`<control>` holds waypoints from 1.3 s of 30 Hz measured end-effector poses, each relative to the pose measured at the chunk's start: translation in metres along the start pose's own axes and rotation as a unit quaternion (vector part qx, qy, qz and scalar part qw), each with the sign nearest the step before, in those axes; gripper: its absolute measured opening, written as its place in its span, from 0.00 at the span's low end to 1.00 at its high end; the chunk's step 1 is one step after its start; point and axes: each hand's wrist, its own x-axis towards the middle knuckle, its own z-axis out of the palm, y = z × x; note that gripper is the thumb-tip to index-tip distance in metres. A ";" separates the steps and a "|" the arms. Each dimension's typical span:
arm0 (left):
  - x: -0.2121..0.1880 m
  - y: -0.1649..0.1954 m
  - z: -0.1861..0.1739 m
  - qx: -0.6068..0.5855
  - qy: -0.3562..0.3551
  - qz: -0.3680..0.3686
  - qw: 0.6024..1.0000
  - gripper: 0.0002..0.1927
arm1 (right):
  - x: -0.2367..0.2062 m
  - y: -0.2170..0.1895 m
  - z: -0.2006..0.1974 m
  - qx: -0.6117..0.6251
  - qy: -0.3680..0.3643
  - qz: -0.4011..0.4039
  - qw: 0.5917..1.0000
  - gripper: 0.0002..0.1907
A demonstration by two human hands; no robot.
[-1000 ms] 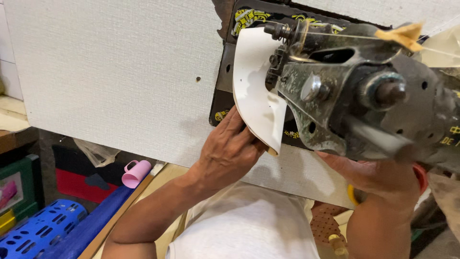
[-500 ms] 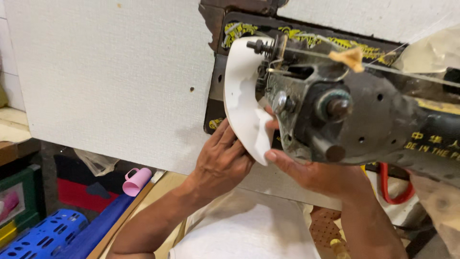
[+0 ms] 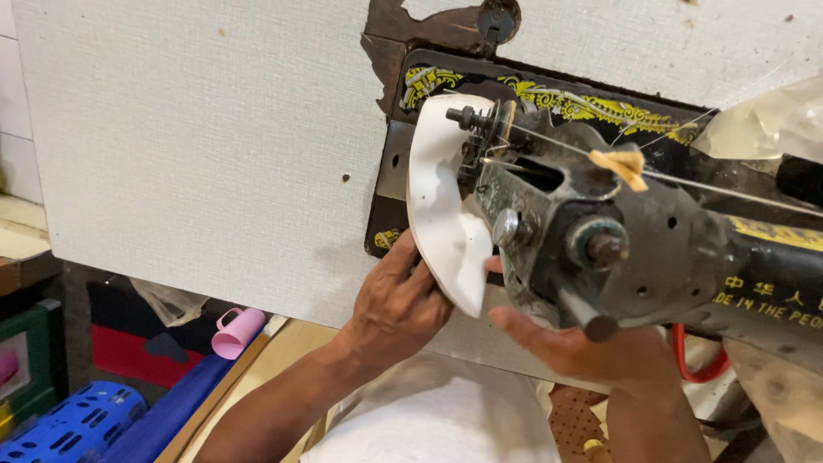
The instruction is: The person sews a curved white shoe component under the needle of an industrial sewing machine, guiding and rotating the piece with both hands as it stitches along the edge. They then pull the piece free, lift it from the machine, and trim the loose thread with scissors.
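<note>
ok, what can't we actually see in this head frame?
Head view only:
- Needle and stitch point: hidden behind the sewing machine head.
- Right hand fingers: tucked under the machine.
- White piece: its far edge is covered by the machine.
- Left hand: fingers partly behind the white piece.

A white textured table [image 3: 197, 146] filled most of the view, its near edge running from the lower left toward the right. A black sewing machine [image 3: 617, 231] with yellow ornament sat in a cutout of the table, its dark base plate [image 3: 403, 163] flush with the top. A curved white piece [image 3: 446, 219] lay on the plate under the machine's head, its lower tip reaching past the table's edge. Clear plastic wrap [image 3: 771, 120] rested on the table at the far right, beside the machine's arm. A brown worn patch [image 3: 403, 21] showed on the tabletop just above the plate, with a round dark fitting [image 3: 497, 15] set in it.
</note>
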 end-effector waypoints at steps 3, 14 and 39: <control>0.000 0.000 0.000 0.005 0.001 0.002 1.000 0.15 | -0.006 0.006 -0.005 -0.170 0.027 -0.061 0.983 0.25; -0.009 0.007 0.001 -0.037 -0.020 -0.043 0.998 0.18 | 0.014 -0.016 0.011 -0.031 -0.004 -0.136 0.990 0.21; -0.011 0.020 0.006 0.069 -0.008 -0.056 0.996 0.18 | 0.012 -0.023 0.007 -0.157 0.051 -0.190 0.968 0.22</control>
